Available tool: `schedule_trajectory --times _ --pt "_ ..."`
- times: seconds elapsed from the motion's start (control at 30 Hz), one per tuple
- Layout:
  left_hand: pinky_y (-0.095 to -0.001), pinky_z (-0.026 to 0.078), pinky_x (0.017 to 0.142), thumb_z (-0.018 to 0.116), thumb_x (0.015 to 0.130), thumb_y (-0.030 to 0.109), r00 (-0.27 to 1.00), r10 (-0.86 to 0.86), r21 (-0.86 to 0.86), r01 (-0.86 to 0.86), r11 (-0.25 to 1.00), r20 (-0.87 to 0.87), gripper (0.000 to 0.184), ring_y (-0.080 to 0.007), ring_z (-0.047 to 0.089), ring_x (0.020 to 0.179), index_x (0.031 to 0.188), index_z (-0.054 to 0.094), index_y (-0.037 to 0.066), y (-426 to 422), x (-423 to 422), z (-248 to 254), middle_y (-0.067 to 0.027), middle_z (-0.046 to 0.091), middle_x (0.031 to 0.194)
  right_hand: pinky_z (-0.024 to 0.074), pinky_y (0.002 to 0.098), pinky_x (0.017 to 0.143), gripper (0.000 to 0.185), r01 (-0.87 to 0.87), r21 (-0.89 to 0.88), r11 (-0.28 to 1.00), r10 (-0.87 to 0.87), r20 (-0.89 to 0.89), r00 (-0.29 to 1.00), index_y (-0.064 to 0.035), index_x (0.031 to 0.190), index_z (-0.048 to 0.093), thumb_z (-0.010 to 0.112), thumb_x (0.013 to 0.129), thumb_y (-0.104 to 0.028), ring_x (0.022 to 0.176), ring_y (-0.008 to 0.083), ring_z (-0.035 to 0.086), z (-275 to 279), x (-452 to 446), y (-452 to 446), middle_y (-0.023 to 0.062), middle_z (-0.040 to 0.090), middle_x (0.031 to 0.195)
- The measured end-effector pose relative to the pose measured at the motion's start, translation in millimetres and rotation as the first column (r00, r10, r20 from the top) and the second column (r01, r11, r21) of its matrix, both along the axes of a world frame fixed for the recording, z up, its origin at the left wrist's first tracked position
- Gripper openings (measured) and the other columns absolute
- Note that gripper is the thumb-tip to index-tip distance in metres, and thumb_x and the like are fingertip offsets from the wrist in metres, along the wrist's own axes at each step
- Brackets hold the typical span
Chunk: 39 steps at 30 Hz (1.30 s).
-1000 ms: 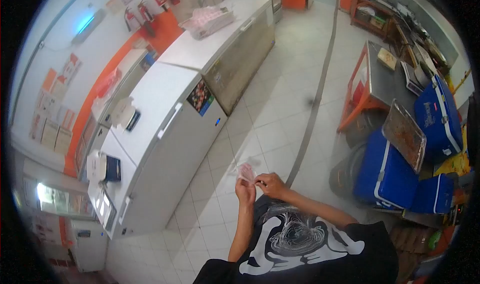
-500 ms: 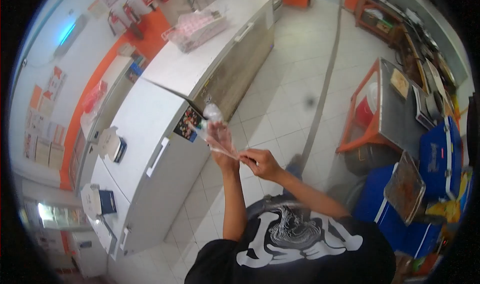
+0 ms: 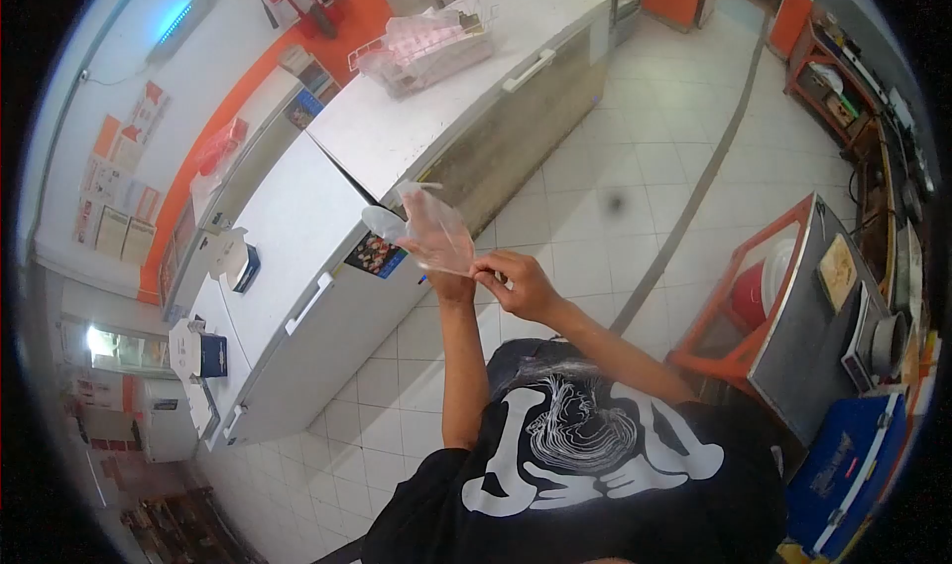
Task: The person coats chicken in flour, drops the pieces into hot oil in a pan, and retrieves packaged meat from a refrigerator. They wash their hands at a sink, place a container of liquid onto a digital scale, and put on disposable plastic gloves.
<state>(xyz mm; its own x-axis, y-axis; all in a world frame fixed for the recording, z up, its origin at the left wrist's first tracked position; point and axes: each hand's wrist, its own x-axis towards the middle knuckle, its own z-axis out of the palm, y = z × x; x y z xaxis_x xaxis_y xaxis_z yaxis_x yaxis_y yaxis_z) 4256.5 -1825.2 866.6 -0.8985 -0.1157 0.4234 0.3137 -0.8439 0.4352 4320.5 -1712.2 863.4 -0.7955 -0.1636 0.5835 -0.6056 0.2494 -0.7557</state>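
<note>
A thin clear plastic glove [image 3: 451,237] covers much of my left hand [image 3: 428,235], which is raised in front of the white freezer [image 3: 288,227] with its fingers apart inside the plastic. Loose ends of the plastic stick out past the fingertips. My right hand [image 3: 518,284] pinches the lower edge of the glove near my left wrist, thumb and forefinger pressed together. The finer folds of the plastic are blurred.
On the far freezer [image 3: 535,18] stands a basket [image 3: 431,53] with pink items in plastic. Two opened boxes, one nearer [image 3: 203,356] and one farther [image 3: 236,261], sit at left. An orange-framed table [image 3: 783,336] and a blue cooler [image 3: 843,475] are at right.
Both hands have risen from low over the floor to in front of the freezer. The plastic is now spread over my left hand. The view has shifted, too.
</note>
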Motion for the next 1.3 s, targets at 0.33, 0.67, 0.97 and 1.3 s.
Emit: schedule_trajectory --times 0.33,0.67,0.97,1.3 --pt "-0.0450 0.024 0.109 0.034 0.094 0.058 0.916 -0.090 -0.121 0.148 0.982 0.391 0.067 -0.0279 0.029 0.135 0.145 0.029 0.014 11 -45 -24 -0.0091 0.030 0.147 0.0483 0.0358 0.065 0.010 0.118 0.057 0.991 -0.114 -0.059 0.992 -0.0018 0.090 0.062 0.061 0.082 -0.009 0.071 0.0272 0.062 -12 -20 6 0.0113 0.065 0.079" --pt "-0.0480 0.029 0.106 0.029 0.090 0.069 0.591 -0.330 -0.148 0.617 0.773 0.736 0.080 -0.0347 0.027 0.134 0.145 0.028 0.011 60 -39 -62 -0.0203 0.024 0.148 0.0471 0.0347 0.066 0.018 0.276 0.181 0.944 -0.290 0.054 0.956 -0.0012 0.087 0.063 0.058 0.087 -0.019 0.072 0.0282 0.060 -59 -13 46 0.0152 0.062 0.082" --pt "-0.0416 0.020 0.107 0.037 0.094 0.054 0.839 -0.344 -0.286 0.483 0.828 0.422 0.067 -0.0314 0.028 0.132 0.141 0.032 0.006 93 -77 -176 -0.0168 0.034 0.142 0.0427 0.0268 0.076 0.021 0.140 -0.172 0.975 -0.069 0.363 0.929 -0.0039 0.094 0.056 0.052 0.095 -0.025 0.085 0.0087 0.050 -121 -5 61 -0.0017 0.054 0.085" --pt "-0.0392 0.036 0.096 0.046 0.091 0.042 0.941 -0.055 -0.200 0.127 0.971 0.333 0.055 -0.0193 0.046 0.112 0.133 0.043 0.007 84 -95 -133 -0.0065 0.047 0.127 0.0418 0.0267 0.075 0.018 0.040 -0.078 0.996 -0.023 0.212 0.977 -0.0032 0.096 0.054 0.051 0.096 -0.021 0.081 0.0095 0.048 -118 -10 53 -0.0004 0.053 0.083"
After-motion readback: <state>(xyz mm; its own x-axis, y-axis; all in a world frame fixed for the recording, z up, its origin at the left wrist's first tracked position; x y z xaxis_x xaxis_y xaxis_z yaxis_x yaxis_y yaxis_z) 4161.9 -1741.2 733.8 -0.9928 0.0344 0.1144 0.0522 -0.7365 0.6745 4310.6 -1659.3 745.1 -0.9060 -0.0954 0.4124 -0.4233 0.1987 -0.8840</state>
